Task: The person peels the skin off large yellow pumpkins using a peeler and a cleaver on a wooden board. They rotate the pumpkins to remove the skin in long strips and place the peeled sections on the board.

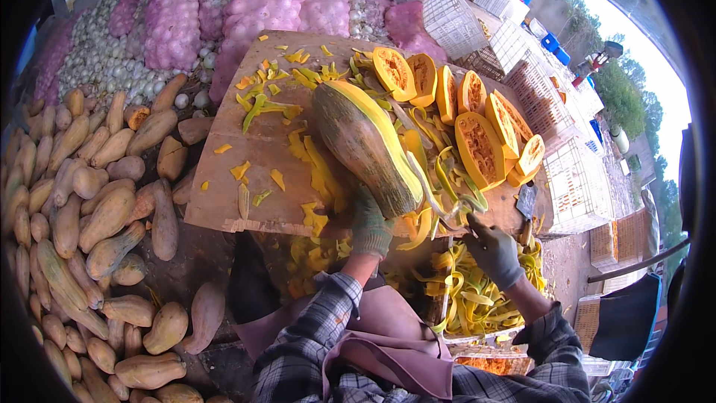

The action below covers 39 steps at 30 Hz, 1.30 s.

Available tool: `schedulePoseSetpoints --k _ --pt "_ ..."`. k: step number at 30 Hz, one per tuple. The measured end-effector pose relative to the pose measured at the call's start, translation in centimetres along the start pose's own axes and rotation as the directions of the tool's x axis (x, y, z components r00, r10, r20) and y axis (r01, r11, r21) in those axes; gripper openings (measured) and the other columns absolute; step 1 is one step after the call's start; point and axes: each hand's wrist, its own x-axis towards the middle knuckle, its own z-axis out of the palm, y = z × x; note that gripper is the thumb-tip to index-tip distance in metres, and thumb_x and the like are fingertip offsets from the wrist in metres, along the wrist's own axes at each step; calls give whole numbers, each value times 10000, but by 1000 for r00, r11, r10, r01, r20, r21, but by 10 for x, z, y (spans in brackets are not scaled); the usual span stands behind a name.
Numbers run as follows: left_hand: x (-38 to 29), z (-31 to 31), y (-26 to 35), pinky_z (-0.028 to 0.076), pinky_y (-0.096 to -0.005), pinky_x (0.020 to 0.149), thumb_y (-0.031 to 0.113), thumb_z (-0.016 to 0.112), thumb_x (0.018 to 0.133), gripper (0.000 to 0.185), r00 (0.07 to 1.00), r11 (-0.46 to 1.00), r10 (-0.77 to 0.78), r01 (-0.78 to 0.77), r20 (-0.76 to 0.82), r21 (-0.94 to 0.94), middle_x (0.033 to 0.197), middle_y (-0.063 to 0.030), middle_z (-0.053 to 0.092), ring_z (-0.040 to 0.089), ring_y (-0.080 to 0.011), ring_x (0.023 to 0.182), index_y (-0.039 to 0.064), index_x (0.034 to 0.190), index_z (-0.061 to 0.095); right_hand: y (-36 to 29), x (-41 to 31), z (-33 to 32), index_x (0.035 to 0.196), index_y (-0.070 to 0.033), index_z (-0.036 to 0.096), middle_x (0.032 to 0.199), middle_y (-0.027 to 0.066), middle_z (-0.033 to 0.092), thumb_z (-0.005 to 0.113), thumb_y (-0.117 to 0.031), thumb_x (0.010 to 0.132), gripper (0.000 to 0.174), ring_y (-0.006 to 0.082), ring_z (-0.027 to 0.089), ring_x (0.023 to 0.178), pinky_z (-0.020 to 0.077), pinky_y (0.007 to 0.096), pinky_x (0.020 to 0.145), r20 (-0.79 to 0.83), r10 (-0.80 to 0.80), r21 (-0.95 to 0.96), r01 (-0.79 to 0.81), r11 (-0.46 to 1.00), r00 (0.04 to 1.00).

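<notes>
A large, long-necked squash (358,148) lies across the wooden board (229,151), its rind mottled green and tan. One long strip along its upper right side is pared to yellow. My gloved left hand (370,226) grips the squash near its narrow end, with the fingers partly hidden beneath it. In my gloved right hand (495,254) is a peeling tool (447,217), close to that narrow end; curled peel partly covers its head. Loose peel strips (319,170) are scattered around the squash. Several cut squash halves (478,148) with orange flesh rest at the board's right side.
Whole squashes (112,218) are heaped on the floor at left. Beyond the board lie pink mesh sacks (263,14) of onions. A broad metal blade (526,198) sits at the board's right corner. Below, a container holds peelings (475,291). Plastic crates (579,184) line the right.
</notes>
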Motion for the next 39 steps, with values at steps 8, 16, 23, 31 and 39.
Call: schedulePoseSetpoints --k 8,16,23,31,39 --pt "3 16 -21 455 -466 992 300 817 735 1025 999 961 -37 27 33 277 1354 -287 492 534 -447 1188 24 1515 212 -181 377 109 935 -26 737 891 226 704 542 -438 903 457 390 697 868 543 466 781 168 -230 -165 258 952 958" --pt "-3 -3 -6 492 -500 897 313 818 732 1080 981 991 -114 100 157 93 1300 -279 510 554 -462 1119 33 1533 149 -51 105 57 1336 -169 564 711 221 651 541 -444 950 474 395 657 647 514 497 598 135 -120 70 111 991 984" --pt "-1 -9 3 405 -448 1063 244 847 699 1117 986 993 -115 119 123 -23 1423 -303 427 460 -460 1275 -2 1532 144 -2 -51 -6 1254 -142 669 640 138 624 689 -352 876 433 294 631 547 509 401 521 88 179 -139 -166 976 980" --pt "6 -11 -3 457 -449 998 213 844 691 1052 986 994 -104 109 128 -31 1336 -269 520 545 -445 1182 28 1514 214 -172 344 99 900 -42 745 842 195 715 574 -394 889 391 353 714 789 555 455 669 144 -239 -190 264 946 960" --pt "7 -19 0 483 -426 968 211 828 720 864 976 989 -144 149 163 -21 1273 -247 580 580 -399 1158 62 1443 380 -62 89 51 1385 -232 495 822 226 636 538 -452 959 482 407 669 693 529 496 582 245 -119 -16 127 992 962"
